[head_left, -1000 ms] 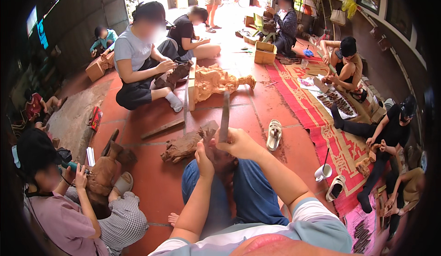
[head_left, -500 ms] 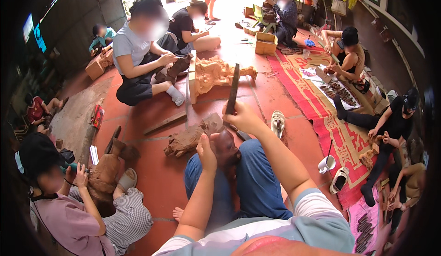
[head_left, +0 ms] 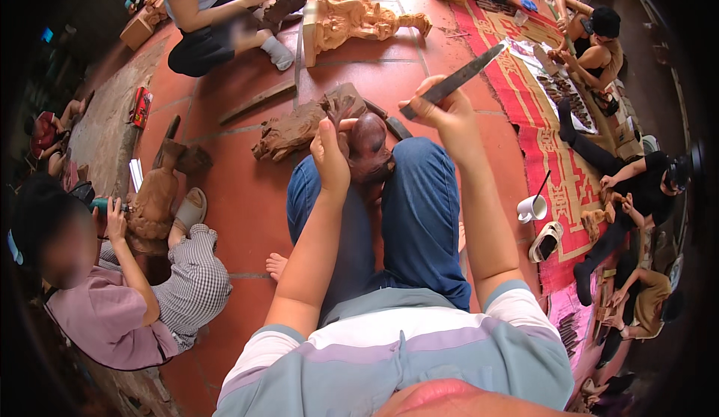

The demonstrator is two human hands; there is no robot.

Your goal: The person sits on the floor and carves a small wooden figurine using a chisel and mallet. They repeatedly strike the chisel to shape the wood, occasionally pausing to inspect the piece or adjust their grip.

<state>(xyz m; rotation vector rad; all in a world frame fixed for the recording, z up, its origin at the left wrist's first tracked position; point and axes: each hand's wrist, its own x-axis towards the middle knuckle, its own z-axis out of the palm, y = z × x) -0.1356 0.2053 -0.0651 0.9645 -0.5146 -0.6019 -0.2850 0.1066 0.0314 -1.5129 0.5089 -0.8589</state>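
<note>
A dark brown wood carving [head_left: 368, 141] with a smooth rounded top is held between my jeans-clad knees. My left hand [head_left: 329, 159] rests against its left side, thumb up, with a finger reaching around behind the top. My right hand [head_left: 447, 117] is raised over my right knee, gripping a long, flat, dark metal file [head_left: 458, 75]. The file slants up to the right, its pointed end away from the carving and touching nothing. Just past the carving lies a rough block of brown carved wood [head_left: 288, 129] on the floor.
A wooden bar [head_left: 258, 102] and a large light-brown carved figure [head_left: 367, 22] lie ahead on red floor tiles [head_left: 247, 192]. To the right are a white mug [head_left: 532, 208], a sandal [head_left: 546, 242] and a red patterned mat [head_left: 558, 162]. Several people work around me; one at left uses a green-bodied tool [head_left: 101, 204].
My right hand has moved right, off the carving. The file has swung from nearly upright to a slant toward the right. My left hand stays at the carving, and the view has tipped downward.
</note>
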